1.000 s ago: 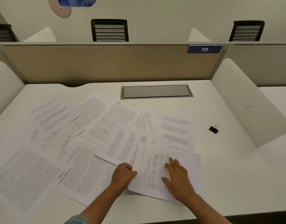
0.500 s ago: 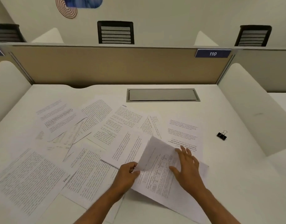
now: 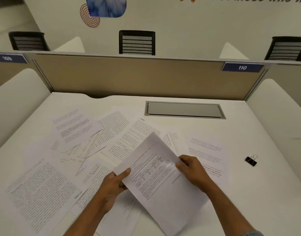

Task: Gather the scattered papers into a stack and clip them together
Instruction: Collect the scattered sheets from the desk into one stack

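A white desk (image 3: pixel 248 132) fills the frame, papers (image 3: pixel 42 188) scattered across its left and centre. At lower centre the left hand (image 3: pixel 112 186) and right hand (image 3: pixel 195 174) pinch opposite edges of one raised sheet (image 3: pixel 156 178); the binder clip (image 3: pixel 251 161) lies at right.

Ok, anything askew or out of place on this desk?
The papers lie overlapping at clashing angles across the desk. The left hand and right hand hold one sheet tilted up. The clip sits apart at right, unused.

Soft, even, dimmish light; faint shadows under my hands (image 3: pixel 153 179); print slightly blurred; edges bow from the wide lens.
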`<state>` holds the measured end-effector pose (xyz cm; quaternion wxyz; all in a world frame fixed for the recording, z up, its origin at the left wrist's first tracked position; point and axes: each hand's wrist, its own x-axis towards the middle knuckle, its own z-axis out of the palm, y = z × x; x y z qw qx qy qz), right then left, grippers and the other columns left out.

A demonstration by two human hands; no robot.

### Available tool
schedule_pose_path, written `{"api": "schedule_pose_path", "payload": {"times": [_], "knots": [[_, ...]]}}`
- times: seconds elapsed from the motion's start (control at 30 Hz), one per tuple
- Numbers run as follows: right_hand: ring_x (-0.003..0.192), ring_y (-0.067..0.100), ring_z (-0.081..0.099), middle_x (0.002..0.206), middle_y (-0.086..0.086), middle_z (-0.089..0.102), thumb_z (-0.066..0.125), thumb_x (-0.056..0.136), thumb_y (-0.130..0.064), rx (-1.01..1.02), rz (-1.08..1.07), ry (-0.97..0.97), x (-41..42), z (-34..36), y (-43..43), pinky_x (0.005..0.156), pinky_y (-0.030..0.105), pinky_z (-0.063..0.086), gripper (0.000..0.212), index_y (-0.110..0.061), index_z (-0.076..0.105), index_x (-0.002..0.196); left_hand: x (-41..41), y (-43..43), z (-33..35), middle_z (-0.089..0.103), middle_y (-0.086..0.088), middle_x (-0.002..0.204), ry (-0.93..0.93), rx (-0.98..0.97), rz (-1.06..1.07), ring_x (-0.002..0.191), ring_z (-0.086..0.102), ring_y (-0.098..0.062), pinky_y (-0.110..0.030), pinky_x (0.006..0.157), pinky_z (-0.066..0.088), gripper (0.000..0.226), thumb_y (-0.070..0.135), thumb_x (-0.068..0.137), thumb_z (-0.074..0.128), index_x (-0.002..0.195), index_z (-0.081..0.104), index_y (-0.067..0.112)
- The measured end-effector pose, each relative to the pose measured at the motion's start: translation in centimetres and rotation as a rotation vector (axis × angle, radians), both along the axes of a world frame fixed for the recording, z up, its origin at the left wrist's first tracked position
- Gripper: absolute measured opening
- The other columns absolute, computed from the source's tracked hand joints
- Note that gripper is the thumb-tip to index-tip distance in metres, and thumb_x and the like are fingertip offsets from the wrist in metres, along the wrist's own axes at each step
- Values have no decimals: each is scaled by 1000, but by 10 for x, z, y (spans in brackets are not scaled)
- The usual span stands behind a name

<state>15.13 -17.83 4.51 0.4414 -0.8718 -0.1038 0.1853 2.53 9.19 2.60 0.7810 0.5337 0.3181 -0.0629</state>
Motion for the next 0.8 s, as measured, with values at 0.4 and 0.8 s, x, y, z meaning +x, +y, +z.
{"api": "schedule_pose_path", "payload": {"times": [0.4, 0.8], "knots": [[108, 25, 62, 116, 6, 68, 60, 97, -29, -230, -206, -56, 32, -42, 57, 93, 36, 49, 32, -16, 60, 126, -10, 12, -27, 74, -9, 116, 99, -11, 213, 105, 69, -33, -40, 82, 58, 39, -1, 96, 61, 134, 60, 10], [135, 29, 37, 147, 10, 37, 72, 67, -73, -777, 129, -87, 41, -64, 46, 109, 47, 36, 106, -22, 29, 149, -23, 68, -13, 79, -2, 102, 37, -116, 406, 102, 67, -25, -38, 88, 53, 33, -4, 98, 54, 122, 64, 16]]}}
